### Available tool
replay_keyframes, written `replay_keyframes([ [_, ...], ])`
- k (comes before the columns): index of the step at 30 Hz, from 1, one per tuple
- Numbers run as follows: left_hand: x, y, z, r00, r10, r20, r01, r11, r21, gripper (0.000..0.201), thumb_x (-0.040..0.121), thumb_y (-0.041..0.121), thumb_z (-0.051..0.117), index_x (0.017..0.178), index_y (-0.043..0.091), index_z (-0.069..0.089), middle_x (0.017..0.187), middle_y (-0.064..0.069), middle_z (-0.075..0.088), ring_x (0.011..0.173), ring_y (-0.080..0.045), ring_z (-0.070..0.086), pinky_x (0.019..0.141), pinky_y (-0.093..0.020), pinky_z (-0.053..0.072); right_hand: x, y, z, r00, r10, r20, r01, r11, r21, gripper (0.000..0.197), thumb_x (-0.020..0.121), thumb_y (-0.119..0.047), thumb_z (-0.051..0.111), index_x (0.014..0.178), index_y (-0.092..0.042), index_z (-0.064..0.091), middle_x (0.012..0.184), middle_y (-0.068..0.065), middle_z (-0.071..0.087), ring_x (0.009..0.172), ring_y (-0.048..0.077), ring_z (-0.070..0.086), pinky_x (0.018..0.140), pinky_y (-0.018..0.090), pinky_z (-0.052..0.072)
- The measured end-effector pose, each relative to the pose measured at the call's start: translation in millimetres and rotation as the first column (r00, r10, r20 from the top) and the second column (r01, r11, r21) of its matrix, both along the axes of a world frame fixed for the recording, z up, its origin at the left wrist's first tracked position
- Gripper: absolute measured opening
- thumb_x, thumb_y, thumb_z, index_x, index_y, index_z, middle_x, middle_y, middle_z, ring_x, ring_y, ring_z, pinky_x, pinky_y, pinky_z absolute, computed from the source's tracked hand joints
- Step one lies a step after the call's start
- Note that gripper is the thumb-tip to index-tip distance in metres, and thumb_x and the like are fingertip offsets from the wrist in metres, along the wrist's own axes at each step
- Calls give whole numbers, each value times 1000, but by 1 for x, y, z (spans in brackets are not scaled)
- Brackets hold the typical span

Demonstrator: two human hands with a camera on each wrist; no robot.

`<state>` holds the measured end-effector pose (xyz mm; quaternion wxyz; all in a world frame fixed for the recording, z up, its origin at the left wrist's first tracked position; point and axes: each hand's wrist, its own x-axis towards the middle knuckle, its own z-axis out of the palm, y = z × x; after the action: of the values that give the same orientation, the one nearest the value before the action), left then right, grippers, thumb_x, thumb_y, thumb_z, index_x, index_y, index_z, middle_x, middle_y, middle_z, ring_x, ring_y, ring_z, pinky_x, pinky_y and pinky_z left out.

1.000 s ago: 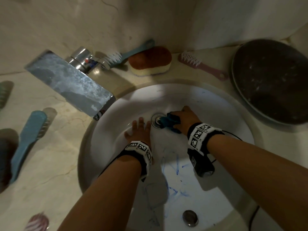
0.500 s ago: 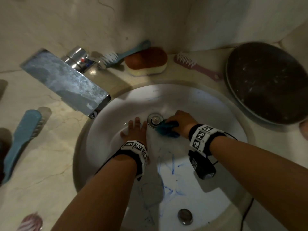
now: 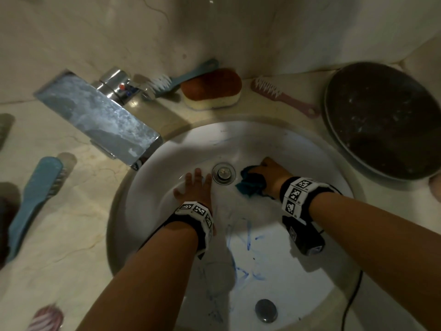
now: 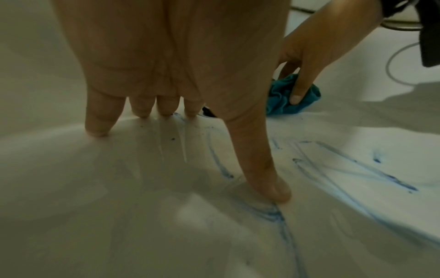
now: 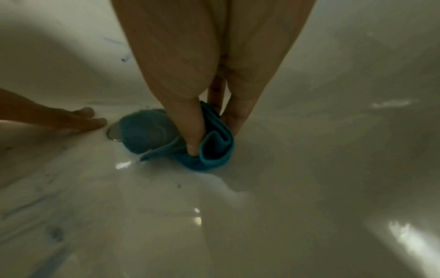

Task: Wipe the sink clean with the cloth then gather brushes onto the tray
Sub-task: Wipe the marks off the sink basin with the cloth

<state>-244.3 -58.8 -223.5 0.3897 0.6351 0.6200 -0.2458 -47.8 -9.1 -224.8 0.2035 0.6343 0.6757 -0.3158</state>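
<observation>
A bunched teal cloth (image 3: 250, 183) lies on the white sink (image 3: 310, 163) floor just right of the drain (image 3: 223, 173), pinched between the thumb and fingers of the right hand (image 3: 274, 174). The left hand (image 3: 195, 189) rests flat with fingers spread, left of the drain. Blue streaks (image 3: 248, 256) mark the basin; brushes (image 3: 284, 97) lie on the counter near the tray (image 3: 381, 118).

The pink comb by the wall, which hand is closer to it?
Right. The right hand, gripping the cloth, lies in the sink below the pink comb. The left hand rests flat across the drain, farther away.
</observation>
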Motion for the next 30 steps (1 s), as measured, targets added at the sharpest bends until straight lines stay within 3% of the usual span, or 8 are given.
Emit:
replay_keyframes([
  [4,-1,-1,1,1000,8,8,-8,1000,9,104,83,29,69,150,26,-11,156,-3,-25,145,-28,-18,114,-59,8,9,10,8,996,-80,37,79,997,24,45,94,-25,51,133,-6,40,127,20,50,112,34,52,91,34,42],
  [6,0,-1,1,1000,13,8,-13,1000,19,97,88,27,63,150,25,-11,156,-3,-24,145,-28,-17,114,-59,9,9,8,8,992,-38,117,34,999,35,42,94,-22,49,133,-8,41,135,20,44,117,36,50,95,35,42],
  [8,0,-2,2,1000,24,13,-24,999,24,90,91,26,59,150,25,-10,156,-3,-23,145,-28,-17,114,-59,9,1,1,8,988,50,143,-50,999,-4,50,88,-22,62,134,-15,45,140,15,34,120,35,47,99,33,41],
  [11,0,-1,2,1000,22,15,-23,999,24,93,90,26,61,150,25,-10,156,-3,-24,145,-28,-17,114,-59,9,-17,-6,4,996,74,51,-72,996,-44,61,78,-25,74,133,-19,49,132,12,36,116,33,46,96,31,41],
  [19,0,0,-1,1000,23,15,-23,999,32,94,89,25,62,150,26,-9,157,-3,-22,146,-28,-16,114,-59,11,-12,5,3,996,80,-41,-78,995,56,30,89,-19,59,119,-15,62,123,13,50,113,32,51,92,30,39],
  [23,0,-1,-1,1000,18,2,-18,999,33,94,89,28,61,150,26,-10,157,-3,-23,146,-28,-16,115,-59,9,-17,5,7,998,64,-28,-62,995,73,32,91,-20,54,123,-15,60,131,14,45,118,34,47,95,30,37],
  [26,0,-1,-2,1000,13,-4,-12,999,35,94,89,27,61,150,27,-11,157,-2,-23,146,-27,-16,114,-58,10,-35,-6,7,989,117,-93,-116,993,16,34,86,-28,62,119,-20,63,124,12,46,111,34,50,91,30,39],
  [30,0,-1,-4,1000,30,-2,-30,998,49,90,91,25,59,150,29,-10,157,-2,-21,146,-27,-15,114,-59,10,-43,-7,4,985,144,-98,-142,990,25,37,83,-23,66,120,-22,63,121,12,49,111,32,51,91,29,39],
])
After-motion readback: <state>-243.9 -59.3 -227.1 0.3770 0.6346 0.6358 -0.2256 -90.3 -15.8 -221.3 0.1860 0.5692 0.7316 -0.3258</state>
